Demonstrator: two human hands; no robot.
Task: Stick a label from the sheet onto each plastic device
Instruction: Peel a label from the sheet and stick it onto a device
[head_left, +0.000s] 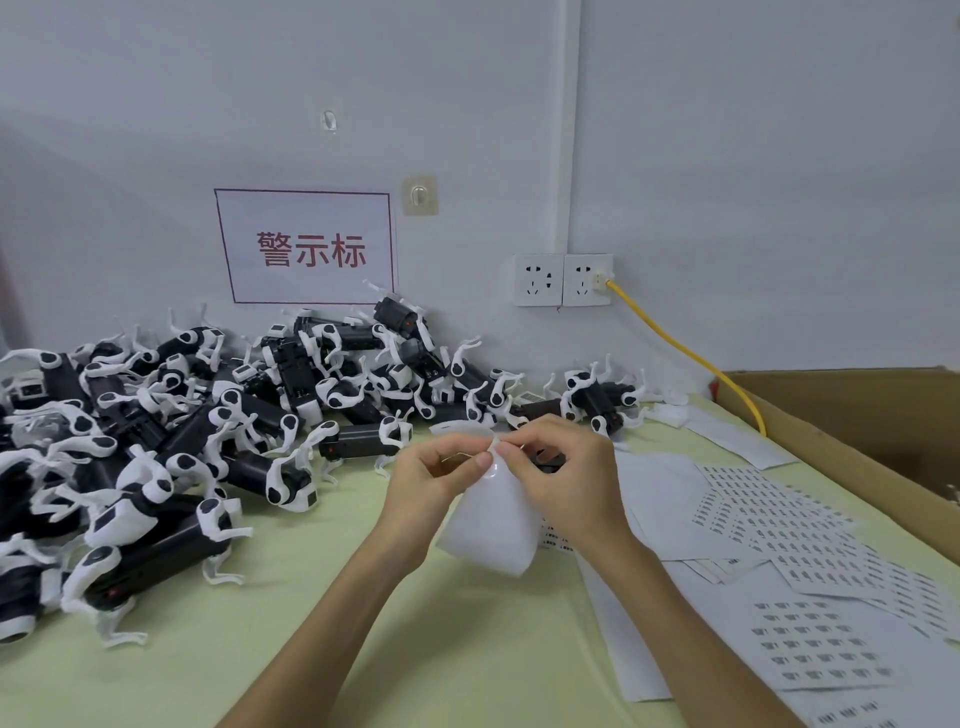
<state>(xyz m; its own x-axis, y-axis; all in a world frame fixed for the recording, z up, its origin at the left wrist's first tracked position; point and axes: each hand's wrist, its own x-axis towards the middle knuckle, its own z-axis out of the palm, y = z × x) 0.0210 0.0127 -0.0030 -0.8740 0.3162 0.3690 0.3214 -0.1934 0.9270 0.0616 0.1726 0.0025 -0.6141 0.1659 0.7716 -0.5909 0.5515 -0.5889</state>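
Label sheet (491, 525): we pinch its top corner in both hands (511, 467), sheet hanging down, device pile (171, 431) left of it.

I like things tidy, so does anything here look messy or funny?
Yes. The black-and-white plastic devices lie in a tangled heap on the left of the table, tipped every way. The label sheets on the right overlap crookedly. Both hands pinch one white sheet. Nothing looks broken or spilled.
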